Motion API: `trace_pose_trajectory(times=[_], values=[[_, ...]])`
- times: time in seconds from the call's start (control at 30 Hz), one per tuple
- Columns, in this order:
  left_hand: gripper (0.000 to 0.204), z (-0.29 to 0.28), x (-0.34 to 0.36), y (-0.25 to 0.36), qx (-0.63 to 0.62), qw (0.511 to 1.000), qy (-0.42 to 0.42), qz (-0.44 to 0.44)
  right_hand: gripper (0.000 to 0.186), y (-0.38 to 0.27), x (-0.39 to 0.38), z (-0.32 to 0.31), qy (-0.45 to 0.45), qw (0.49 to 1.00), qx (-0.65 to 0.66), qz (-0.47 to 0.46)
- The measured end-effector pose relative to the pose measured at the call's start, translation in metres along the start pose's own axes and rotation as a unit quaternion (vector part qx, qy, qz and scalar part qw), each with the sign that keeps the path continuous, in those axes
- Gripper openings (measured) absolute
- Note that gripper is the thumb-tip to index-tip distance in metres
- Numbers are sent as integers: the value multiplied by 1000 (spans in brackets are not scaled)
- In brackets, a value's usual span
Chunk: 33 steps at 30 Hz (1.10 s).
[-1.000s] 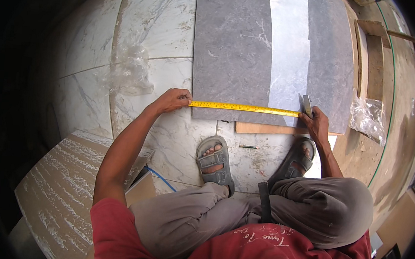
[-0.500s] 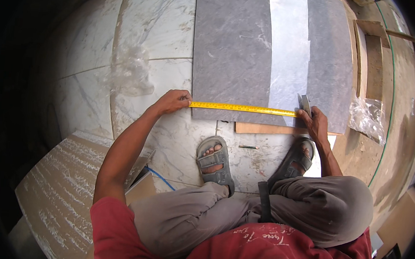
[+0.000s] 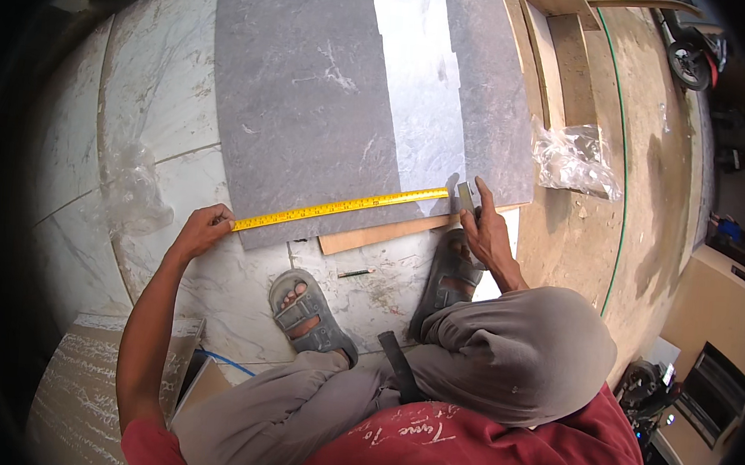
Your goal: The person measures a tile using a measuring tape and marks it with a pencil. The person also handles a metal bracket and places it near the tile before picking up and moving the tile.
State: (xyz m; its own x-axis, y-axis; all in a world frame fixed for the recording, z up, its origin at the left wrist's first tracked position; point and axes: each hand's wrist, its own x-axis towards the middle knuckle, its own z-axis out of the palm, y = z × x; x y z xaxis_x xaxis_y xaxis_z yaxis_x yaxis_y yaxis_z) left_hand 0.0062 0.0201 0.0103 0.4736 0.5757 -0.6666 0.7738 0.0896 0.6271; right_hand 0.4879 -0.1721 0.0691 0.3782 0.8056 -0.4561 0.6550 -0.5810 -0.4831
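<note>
A yellow tape measure (image 3: 340, 207) is stretched across the near part of a grey stone-patterned sheet (image 3: 305, 81). My left hand (image 3: 202, 229) pinches the blade's end at the sheet's left edge. At the other end my right hand (image 3: 490, 236) is closed around the tape's case (image 3: 466, 198), over the right part of the sheet. Bright light falls on the sheet in a pale band (image 3: 413, 88). From under its near edge sticks out a brown wooden board (image 3: 372, 235).
A pencil (image 3: 356, 274) lies on the tiled floor between my sandalled feet. Clear plastic wrap (image 3: 576, 160) and a wooden frame (image 3: 566, 65) are right of the sheet. A glue-streaked brown panel (image 3: 90, 385) leans at the lower left. Along the right runs a green hose (image 3: 624, 155).
The view has turned to the right, so the sheet and hands appear shifted left and tilted. Both hands keep their hold on the tape, which stays stretched over the sheet.
</note>
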Motion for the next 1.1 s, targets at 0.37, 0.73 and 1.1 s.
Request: trace_pose_trajectory(times=[0.37, 0.73, 1.1], values=[[17, 2, -4, -2, -8, 1000, 17, -3, 53, 2, 2, 17, -38, 997, -60, -4], [17, 2, -1, -8, -26, 999, 8, -19, 53, 1, 4, 21, -16, 997, -68, -30], [15, 2, -2, -3, -32, 999, 6, -19, 56, 4, 5, 23, -18, 991, -121, -61]])
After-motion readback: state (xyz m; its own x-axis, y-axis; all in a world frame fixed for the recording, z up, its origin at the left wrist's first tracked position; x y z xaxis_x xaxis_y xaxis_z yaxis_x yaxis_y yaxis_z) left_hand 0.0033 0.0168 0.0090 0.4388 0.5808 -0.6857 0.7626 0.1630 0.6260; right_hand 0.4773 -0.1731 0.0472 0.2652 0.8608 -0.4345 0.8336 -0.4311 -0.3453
